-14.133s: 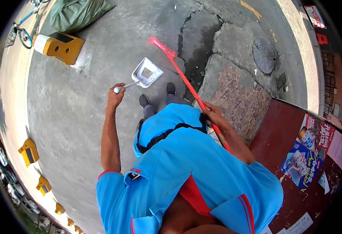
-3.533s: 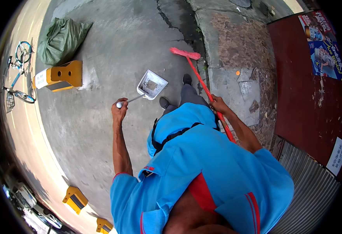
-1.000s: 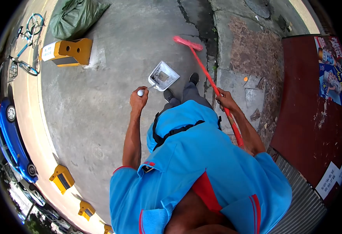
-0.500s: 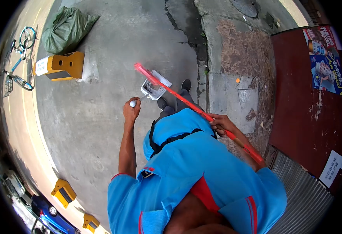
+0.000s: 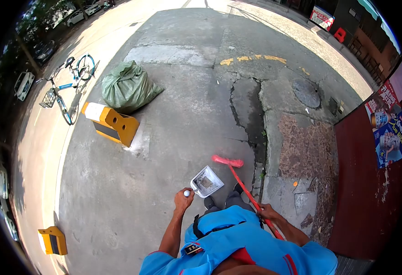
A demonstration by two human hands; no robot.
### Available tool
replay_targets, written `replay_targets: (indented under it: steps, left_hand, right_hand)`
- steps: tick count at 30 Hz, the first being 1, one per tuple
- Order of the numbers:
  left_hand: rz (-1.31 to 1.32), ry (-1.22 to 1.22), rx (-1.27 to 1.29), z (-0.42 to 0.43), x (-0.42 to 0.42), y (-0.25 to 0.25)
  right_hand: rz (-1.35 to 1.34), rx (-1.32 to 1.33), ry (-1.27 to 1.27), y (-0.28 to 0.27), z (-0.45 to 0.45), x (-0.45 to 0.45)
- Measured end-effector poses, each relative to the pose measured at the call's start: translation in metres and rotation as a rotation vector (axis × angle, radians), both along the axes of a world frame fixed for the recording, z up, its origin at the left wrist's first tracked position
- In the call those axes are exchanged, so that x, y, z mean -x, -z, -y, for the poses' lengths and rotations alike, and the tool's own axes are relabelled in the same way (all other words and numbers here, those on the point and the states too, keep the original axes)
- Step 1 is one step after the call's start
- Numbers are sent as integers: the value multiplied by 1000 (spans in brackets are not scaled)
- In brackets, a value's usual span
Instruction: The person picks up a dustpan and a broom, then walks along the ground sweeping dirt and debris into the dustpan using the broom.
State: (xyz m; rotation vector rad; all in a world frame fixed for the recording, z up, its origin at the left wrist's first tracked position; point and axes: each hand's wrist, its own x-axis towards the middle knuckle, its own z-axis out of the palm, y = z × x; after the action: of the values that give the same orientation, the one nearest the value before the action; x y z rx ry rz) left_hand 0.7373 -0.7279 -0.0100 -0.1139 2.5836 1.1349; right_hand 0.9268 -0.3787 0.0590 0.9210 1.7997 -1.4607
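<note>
My left hand [image 5: 183, 200] is closed round the white-tipped handle of a white dustpan [image 5: 207, 182]. Some dark dirt shows in the pan, which is low in front of my shoes. On the right, my right hand [image 5: 268, 213] grips the red shaft of a broom [image 5: 246, 190]. Its pinkish-red head [image 5: 227, 161] lies beyond the dustpan, up and to the right of it, apart from the pan. The bristles look slightly blurred.
A green sack [image 5: 128, 87] stands behind a yellow barrier block [image 5: 111, 124]; another block [image 5: 53, 241] is at lower left. A bicycle [image 5: 68, 87] stands beyond. Cracked paving [image 5: 308, 146] and a dark red panel [image 5: 361, 183] lie on the right.
The view has tilted up, showing more ground and street ahead. The broom head, over the dustpan half a second ago, is now beyond it to the right. Both hands keep their holds.
</note>
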Motion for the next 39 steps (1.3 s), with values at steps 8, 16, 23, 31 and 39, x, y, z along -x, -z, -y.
replay_targets:
  steps: [8,16,23,31,39]
  left_hand:
    - [7,73,46,2,5,7]
    - [83,72,48,2,-1,-2]
    - [102,85,62,7,6,6]
    - [24,98,92,10,2,1]
    - [-43,-117,42,52,-31,13]
  right_hand:
    - [110,386,202,-55,-8,-13]
    - [-70,163,18,11,2,38]
    - [-45,65,-79,12,14,30]
    - [27,379,60,-55,3,9]
    - [-133,52,-57,-4,24,72]
